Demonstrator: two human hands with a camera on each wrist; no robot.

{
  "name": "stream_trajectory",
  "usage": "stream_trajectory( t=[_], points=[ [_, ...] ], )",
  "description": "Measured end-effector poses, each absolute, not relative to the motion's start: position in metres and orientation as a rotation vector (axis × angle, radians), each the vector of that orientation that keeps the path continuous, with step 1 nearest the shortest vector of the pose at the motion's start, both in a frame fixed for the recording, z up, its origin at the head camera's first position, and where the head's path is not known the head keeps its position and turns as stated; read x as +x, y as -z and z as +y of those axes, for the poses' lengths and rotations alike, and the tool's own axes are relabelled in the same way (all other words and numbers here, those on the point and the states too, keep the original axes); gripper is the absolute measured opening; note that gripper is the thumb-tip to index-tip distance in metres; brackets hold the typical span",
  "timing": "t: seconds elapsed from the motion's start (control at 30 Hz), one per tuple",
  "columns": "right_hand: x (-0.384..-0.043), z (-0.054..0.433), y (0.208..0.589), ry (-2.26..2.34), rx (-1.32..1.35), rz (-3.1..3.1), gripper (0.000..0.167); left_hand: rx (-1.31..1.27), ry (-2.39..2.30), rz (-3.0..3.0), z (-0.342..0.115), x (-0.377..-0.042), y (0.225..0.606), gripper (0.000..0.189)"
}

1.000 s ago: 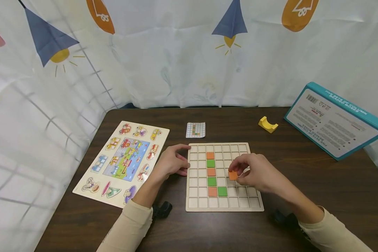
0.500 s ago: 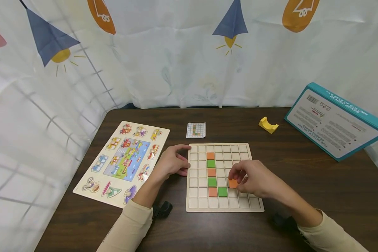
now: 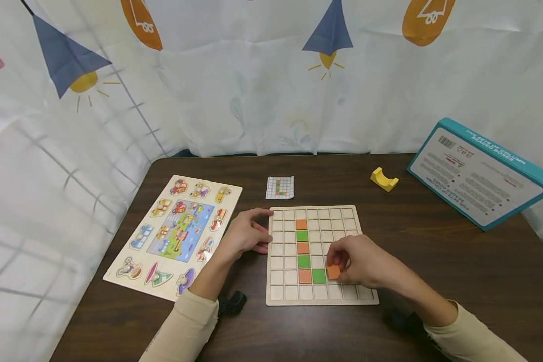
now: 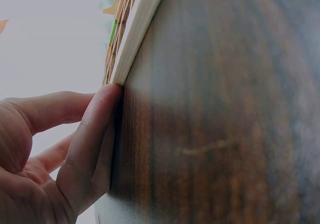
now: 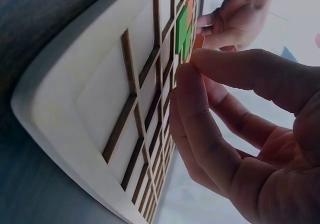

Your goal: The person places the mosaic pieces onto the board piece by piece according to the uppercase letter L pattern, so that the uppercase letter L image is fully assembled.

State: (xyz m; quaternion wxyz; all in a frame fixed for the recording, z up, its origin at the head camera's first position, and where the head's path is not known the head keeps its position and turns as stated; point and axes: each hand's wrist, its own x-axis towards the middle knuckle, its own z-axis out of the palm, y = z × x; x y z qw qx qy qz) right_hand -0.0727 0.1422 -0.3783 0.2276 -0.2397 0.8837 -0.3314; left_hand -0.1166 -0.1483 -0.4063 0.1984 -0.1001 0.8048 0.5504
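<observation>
A wooden grid board lies on the table in front of me. Orange and green square tiles alternate down one column of it, and another green tile sits right of the lowest orange one. My right hand pinches an orange tile between thumb and fingertips, tilted over the cell beside that green tile. In the right wrist view only a bit of this orange tile shows past the fingertips. My left hand rests at the board's left edge, its fingertips touching the side in the left wrist view.
A small pattern card lies behind the board. Left of it is a vehicle puzzle board partly overlapped by my left arm. A yellow curved block and a teal-edged box are at the back right.
My right hand has brought the orange tile down the board toward me, to the row of the lowest orange and green tiles. The left hand stays at the board's edge.
</observation>
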Motion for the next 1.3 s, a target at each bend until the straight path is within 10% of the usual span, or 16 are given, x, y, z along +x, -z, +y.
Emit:
stream_trajectory(
  t=[1.3],
  points=[
    [-0.0701,0.1397,0.385,0.868,-0.67,2.448,0.03,-0.223,-1.59,2.249,-0.1497,-0.1143,0.4086,0.065]
  ],
)
